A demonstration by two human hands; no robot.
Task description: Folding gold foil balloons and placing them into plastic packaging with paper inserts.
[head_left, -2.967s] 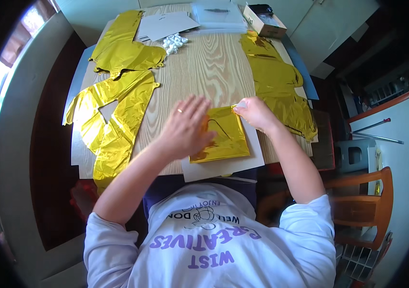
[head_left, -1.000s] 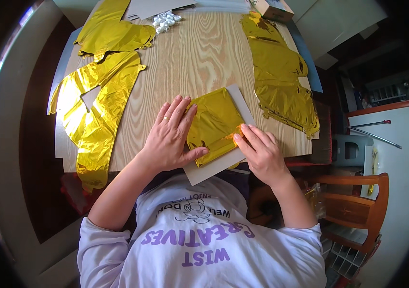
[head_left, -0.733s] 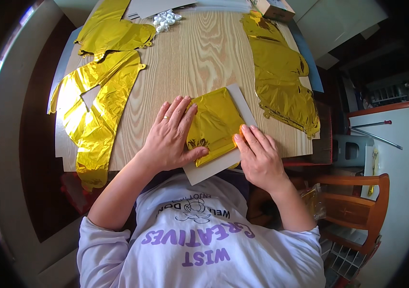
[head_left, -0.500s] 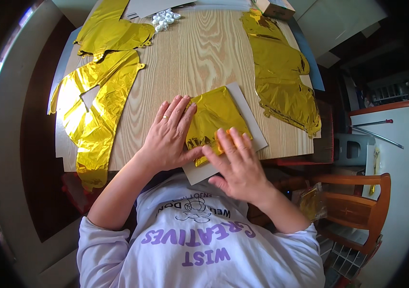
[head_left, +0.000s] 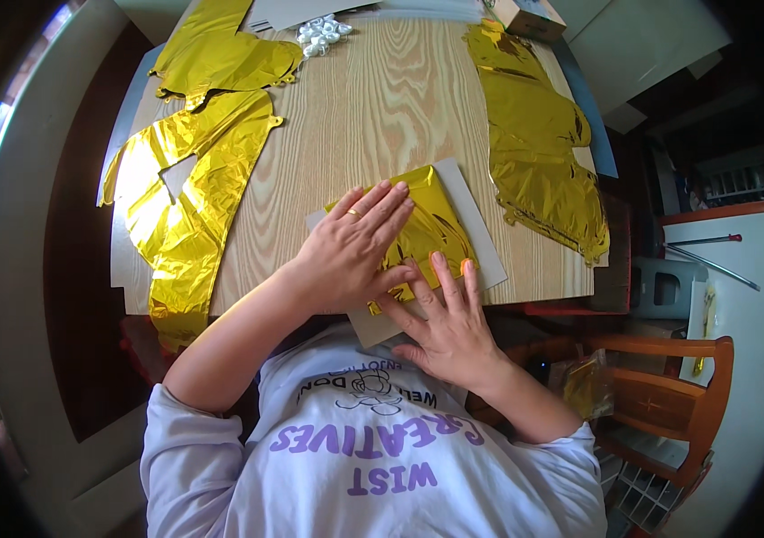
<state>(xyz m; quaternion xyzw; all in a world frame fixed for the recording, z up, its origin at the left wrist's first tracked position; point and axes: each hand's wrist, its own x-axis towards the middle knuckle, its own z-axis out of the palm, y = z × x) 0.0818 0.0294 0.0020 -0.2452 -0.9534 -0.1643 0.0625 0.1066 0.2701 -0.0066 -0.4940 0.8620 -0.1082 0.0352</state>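
A folded gold foil balloon [head_left: 440, 220] lies on a grey cardboard sheet [head_left: 481, 235] near the table's front edge. My left hand [head_left: 352, 247] rests flat across the left part of the foil, fingers stretched out and a ring on one of them. Over the foil's near edge, my right hand [head_left: 449, 327] is spread, its fingertips touching the foil. Something orange shows at two of the right fingertips. The thumbs are close together, and my hands cover much of the foil's left and near sides.
Flat gold foil balloons lie along the left [head_left: 189, 206] and right [head_left: 539, 143] sides of the wooden table [head_left: 382, 99]. White ribbon rolls [head_left: 321, 36] and grey card sheets [head_left: 306, 11] are at the back, a cardboard box [head_left: 530, 18] at the back right. A wooden chair [head_left: 660, 394] stands right.
My left hand has slid right and further over the foil. My right hand has dropped slightly, fingers spreading wider. The whole table view has shifted a little to the right.
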